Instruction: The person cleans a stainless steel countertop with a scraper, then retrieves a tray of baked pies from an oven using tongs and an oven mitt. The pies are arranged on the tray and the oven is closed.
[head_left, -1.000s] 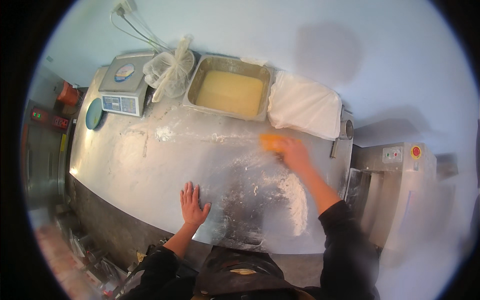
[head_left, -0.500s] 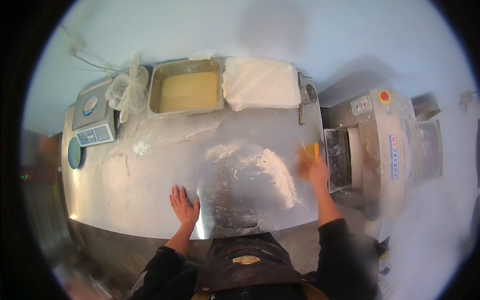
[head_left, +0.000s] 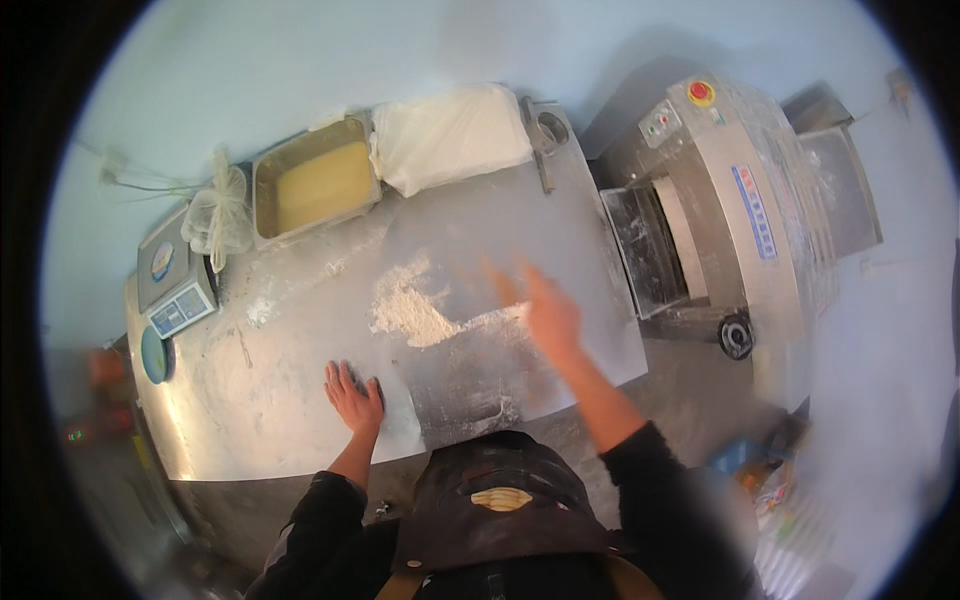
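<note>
My left hand (head_left: pixel 353 398) rests flat on the metal worktop (head_left: pixel 285 400), fingers spread, with nothing in it. Over the right half of the worktop, my right hand (head_left: pixel 552 318) is closed on a flat orange-brown tool (head_left: pixel 503 284), blurred by motion; whether it is a brush or a scraper I cannot tell. Beside this hand lies white flour (head_left: pixel 415 312), gathered in a heap with a thin band trailing toward the hand. Fainter smears of flour (head_left: pixel 490 415) show near the front edge.
Along the back stand a scale (head_left: pixel 175 275), a knotted plastic bag (head_left: pixel 218 215), a metal tray of pale yellow contents (head_left: pixel 262 200) and a white-covered stack (head_left: pixel 450 135). A green round lid or dish (head_left: pixel 153 355) sits far left. A metal machine (head_left: pixel 720 190) adjoins the right end.
My right hand has swept the tool leftward from the worktop's right edge. The flour's long right-hand streak is now pushed into a heap farther left. The view has turned; my left hand stays put.
</note>
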